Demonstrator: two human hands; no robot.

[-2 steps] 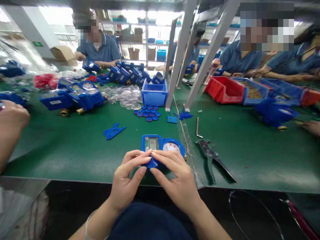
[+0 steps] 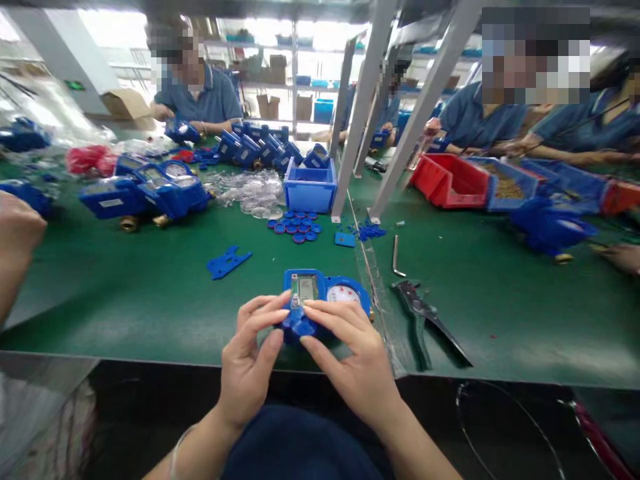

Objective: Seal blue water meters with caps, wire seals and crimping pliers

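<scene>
A blue water meter (image 2: 286, 283) with a small display and a round dial lies at the table's near edge in front of me. At its lower front is a round blue cap (image 2: 303, 325). My right hand (image 2: 355, 347) pinches this cap between thumb and fingers from the right. Just left of the cap, my left hand (image 2: 253, 350) is curved at the meter's left edge, its thumb and fingers apart. Whether its fingertips touch the casing is hard to see. My right fingers partly cover the dial.
Beyond lie a flat blue bracket (image 2: 227, 263), several round blue caps (image 2: 299, 228) and a blue bin (image 2: 310, 193). To the right are a hex key (image 2: 397, 257) and green-handled pliers (image 2: 423, 320). Metal posts (image 2: 361, 113) rise mid-table. Co-workers sit opposite; another person's hand (image 2: 20, 227) is at left.
My left hand has drawn slightly left off the blue cap, so more of the cap shows. The right hand stays on it. The other person's hand at far left has shifted left.
</scene>
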